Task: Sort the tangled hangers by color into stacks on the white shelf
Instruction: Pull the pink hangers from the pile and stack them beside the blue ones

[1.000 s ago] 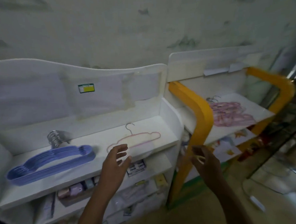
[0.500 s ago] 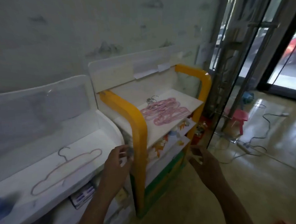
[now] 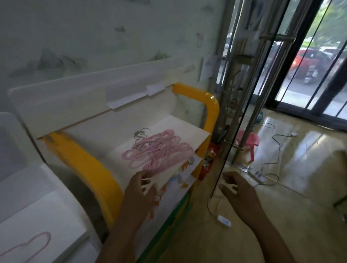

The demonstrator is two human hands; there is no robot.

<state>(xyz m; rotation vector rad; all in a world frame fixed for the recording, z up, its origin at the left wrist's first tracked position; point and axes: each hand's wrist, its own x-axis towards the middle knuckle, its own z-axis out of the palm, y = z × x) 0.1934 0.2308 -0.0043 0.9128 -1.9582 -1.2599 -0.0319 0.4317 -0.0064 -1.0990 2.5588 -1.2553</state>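
A tangled pile of pink hangers (image 3: 159, 150) with metal hooks lies on the top board of the yellow-framed shelf (image 3: 212, 108). My left hand (image 3: 140, 191) hovers just in front of that board's edge, fingers loosely spread, holding nothing. My right hand (image 3: 239, 190) floats lower right over the floor, fingers relaxed and empty. A single pink hanger (image 3: 23, 247) lies on the white shelf (image 3: 58, 217) at the lower left, partly cut off by the frame.
A glass door with metal bars (image 3: 245, 98) stands right of the yellow shelf. A pink stool (image 3: 248, 141), cables and a power strip (image 3: 256, 175) lie on the glossy floor. Colourful items fill the lower shelves.
The view has swung right: the white shelf with its hanger has slid to the lower left and the pink pile is now central. Both hands have moved toward the yellow shelf.
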